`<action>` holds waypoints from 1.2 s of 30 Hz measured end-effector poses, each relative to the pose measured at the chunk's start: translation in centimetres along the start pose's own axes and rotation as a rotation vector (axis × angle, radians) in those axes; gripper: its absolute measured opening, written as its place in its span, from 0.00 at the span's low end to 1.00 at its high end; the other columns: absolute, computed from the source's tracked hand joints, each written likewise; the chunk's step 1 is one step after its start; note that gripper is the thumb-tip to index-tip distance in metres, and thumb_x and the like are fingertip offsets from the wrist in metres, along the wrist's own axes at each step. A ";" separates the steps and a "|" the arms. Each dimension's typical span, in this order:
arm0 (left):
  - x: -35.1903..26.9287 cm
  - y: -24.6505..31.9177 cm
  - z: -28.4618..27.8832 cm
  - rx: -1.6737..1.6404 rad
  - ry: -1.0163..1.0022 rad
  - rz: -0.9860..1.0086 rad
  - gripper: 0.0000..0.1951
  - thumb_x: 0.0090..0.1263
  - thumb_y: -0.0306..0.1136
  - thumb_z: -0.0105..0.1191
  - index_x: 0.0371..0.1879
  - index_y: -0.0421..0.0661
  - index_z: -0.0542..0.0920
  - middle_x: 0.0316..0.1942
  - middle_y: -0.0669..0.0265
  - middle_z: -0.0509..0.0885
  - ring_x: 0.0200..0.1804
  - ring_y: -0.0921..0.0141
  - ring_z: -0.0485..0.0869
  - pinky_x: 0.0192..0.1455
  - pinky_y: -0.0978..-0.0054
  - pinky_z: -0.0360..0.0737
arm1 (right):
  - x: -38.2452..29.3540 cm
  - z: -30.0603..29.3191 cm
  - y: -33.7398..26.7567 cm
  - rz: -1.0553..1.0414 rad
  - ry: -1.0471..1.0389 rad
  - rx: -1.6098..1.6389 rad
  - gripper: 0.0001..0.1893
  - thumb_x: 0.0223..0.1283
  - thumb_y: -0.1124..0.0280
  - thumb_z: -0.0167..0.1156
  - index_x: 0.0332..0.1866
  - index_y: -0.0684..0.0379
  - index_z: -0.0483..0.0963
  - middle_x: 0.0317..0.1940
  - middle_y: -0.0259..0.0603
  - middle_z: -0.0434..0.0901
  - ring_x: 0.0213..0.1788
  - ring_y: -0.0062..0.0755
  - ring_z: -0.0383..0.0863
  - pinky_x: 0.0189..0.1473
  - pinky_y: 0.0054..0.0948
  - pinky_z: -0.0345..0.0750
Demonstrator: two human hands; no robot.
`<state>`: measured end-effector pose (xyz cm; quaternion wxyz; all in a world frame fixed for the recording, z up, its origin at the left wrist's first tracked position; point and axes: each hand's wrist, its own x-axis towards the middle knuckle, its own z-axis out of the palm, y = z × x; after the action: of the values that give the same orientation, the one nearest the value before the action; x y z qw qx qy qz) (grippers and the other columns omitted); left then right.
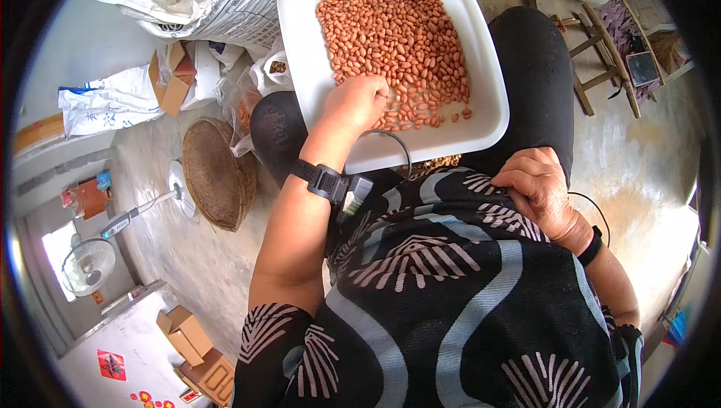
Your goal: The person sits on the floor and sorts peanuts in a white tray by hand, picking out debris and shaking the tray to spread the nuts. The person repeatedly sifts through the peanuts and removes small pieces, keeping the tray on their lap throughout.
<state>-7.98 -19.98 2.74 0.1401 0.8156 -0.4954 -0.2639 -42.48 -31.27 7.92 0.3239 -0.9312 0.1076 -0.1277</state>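
Note:
A white plastic tub [490,120] rests across my lap with a layer of shelled, red-skinned peanuts [394,30] over its bottom. Over the tub's near left part is my left hand [360,101], its fingers curled at the edge of the peanuts; whether it holds any is hidden. A few loose peanuts lie to the right of it. My right hand [532,182] is outside the tub, by my right thigh, its bent fingers against the patterned shirt [417,261]. Both wrists wear black straps, and a thin cable loops from the left one over the tub's near rim.
Left of my knee stand a round woven basket [211,174], plastic bags and an open cardboard box [172,78]. A large printed sack [225,8] leans behind them. A standing fan [89,264] is farther left. On the right is a wooden chair frame [605,53] with a dark phone-like device [641,68].

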 end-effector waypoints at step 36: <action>1.6 0.9 2.5 -0.297 -0.161 0.112 0.04 0.64 0.25 0.61 0.34 0.43 0.88 0.30 0.57 0.88 0.31 0.63 0.87 0.38 0.65 0.83 | 0.2 -0.1 0.0 -0.009 -0.004 -0.022 0.15 0.46 0.77 0.67 0.42 0.51 0.84 0.42 0.32 0.86 0.52 0.38 0.83 0.56 0.42 0.72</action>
<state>-9.50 -21.77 0.68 0.2333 0.7334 -0.5052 -0.3905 -42.28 -31.37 8.07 0.3133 -0.9355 0.1040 -0.1261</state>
